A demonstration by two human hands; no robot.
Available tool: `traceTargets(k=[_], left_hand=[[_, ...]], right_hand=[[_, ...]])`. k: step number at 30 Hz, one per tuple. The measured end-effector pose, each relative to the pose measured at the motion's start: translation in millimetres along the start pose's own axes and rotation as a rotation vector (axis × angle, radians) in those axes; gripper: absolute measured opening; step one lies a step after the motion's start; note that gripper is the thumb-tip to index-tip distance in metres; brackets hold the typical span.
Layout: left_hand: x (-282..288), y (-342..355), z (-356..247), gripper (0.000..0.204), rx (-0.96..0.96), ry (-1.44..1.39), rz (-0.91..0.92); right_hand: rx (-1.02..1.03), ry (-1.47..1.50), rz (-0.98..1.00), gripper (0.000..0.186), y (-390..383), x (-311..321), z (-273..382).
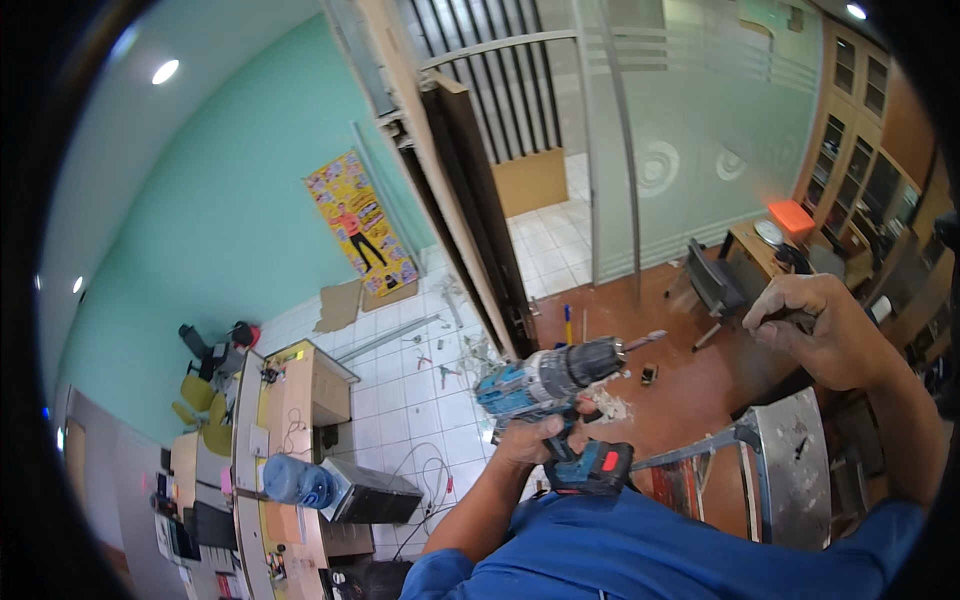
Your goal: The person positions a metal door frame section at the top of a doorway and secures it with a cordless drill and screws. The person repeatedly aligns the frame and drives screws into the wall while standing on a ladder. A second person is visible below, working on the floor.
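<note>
My left hand (528, 442) is wrapped round the grip of a blue and black cordless drill (550, 378) in front of my chest. The drill lies on a slant, its dusty chuck and drill bit (646, 340) pointing right. Its black battery (592, 468) with a red patch hangs beside my blue shirt. Raised at the right, my right hand (818, 325) is apart from the drill. Its fingers are curled together, and I cannot make out whether something small is between them. The dusty metal top of a stepladder (795, 470) stands below that forearm.
A tall open partition edge (455, 200) rises ahead, with a frosted glass panel (700, 140) to its right. Debris and tools lie on the white tiles (400, 400). A blue water jug (296, 481) and desks are at left; an office chair (712, 283) stands at right.
</note>
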State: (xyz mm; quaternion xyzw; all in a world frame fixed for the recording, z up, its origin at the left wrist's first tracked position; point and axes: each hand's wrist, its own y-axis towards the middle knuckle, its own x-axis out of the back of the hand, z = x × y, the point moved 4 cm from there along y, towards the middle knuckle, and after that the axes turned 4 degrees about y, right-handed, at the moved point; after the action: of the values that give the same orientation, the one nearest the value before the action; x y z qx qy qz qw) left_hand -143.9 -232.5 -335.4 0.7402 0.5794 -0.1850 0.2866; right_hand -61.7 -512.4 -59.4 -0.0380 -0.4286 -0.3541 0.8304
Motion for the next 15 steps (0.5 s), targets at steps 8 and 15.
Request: traceTargets(k=[8, 15], left_hand=[[-16, 5, -11, 0.062, 0.009, -0.141, 0.075], [-15, -3, -14, 0.054, -0.046, -0.056, 0.019]], right_hand=[[-0.098, 0.486, -0.036, 0.017, 56, -44, 2], [-0.082, 0.613, -0.031, 0.021, 77, -68, -1]])
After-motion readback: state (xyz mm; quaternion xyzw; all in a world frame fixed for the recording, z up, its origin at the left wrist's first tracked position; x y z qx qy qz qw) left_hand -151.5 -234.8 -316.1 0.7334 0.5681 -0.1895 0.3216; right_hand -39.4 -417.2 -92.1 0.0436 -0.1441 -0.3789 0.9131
